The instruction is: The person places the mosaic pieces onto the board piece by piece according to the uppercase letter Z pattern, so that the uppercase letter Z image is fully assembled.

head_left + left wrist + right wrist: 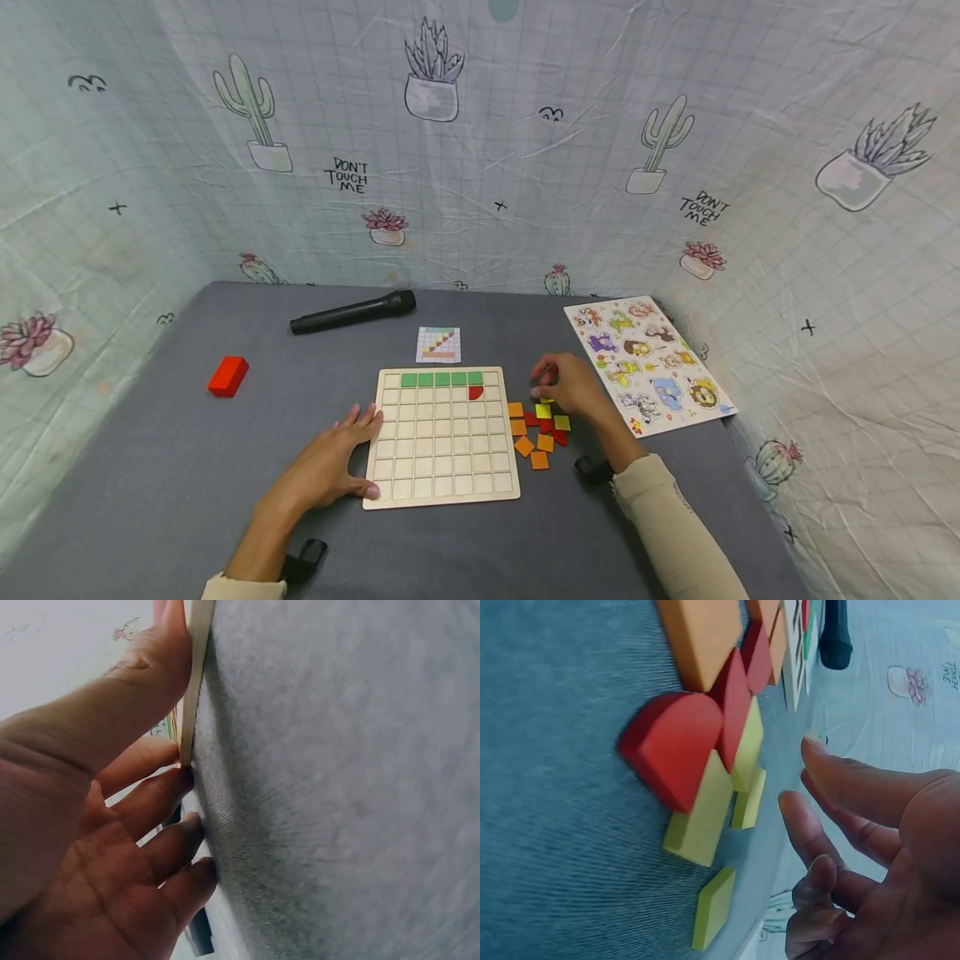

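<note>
A wooden grid board (pixel 442 442) lies on the grey table, with a row of green squares (pixel 442 379) in its upper part and one red rounded piece (pixel 476 392) just under the row's right end. Along the board's left edge rests my left hand (pixel 330 460), thumb and fingers spread and touching the rim. My right hand (pixel 573 385) hovers at the far end of the loose pieces, holding nothing; its thumb and fingertips are apart in the right wrist view. Below it lie yellow squares (pixel 701 814), red rounded pieces (pixel 673 742) and orange squares (pixel 540 460).
A small pattern card (pixel 438 345) lies behind the board. Further back is a black microphone (pixel 352 314). At the left sits a red block (pixel 228 377); at the right, an animal picture board (pixel 648 367). A printed cloth (pixel 480 167) hangs behind the table.
</note>
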Demonstrator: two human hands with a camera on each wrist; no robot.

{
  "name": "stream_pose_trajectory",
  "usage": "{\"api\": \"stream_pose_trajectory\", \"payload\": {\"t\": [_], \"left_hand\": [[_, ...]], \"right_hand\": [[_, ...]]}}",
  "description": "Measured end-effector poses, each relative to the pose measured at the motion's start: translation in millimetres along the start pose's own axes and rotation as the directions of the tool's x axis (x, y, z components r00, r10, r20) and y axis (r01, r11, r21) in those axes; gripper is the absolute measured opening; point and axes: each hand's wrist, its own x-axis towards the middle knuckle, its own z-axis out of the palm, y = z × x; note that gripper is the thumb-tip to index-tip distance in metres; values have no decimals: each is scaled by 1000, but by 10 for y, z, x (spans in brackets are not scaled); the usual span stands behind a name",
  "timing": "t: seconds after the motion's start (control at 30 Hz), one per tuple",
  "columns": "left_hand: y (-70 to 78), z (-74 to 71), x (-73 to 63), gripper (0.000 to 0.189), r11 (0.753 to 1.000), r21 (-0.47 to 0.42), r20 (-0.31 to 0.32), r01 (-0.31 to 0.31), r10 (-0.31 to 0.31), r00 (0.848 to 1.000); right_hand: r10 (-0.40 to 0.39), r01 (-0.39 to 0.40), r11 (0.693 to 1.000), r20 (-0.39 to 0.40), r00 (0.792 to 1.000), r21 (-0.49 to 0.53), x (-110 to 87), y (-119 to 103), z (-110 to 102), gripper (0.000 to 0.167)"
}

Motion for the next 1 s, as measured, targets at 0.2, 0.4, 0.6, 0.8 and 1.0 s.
{"api": "stream_pose_trajectory", "payload": {"t": [0.2,0.4,0.6,0.8,1.0], "left_hand": [[-36,20,-26,117,1000,-10,-13,-10,10,1000],[-34,36,-67,111,999,-24,-48,-48,47,998],[-35,50,-86,109,998,-16,-61,-60,59,996],[-32,58,-92,108,998,-29,-58,-48,46,997],[-18,62,-103,106,998,-36,-63,-51,48,997]], "right_hand": [[-24,26,999,44,999,-41,-33,6,56,18],[-10,14,998,67,998,-58,-95,-68,99,17],[-4,7,999,66,998,-45,-119,-76,148,15],[1,-1,1000,43,999,1,-122,-53,175,13],[10,-11,1000,-57,998,-16,-86,86,147,16]]}}
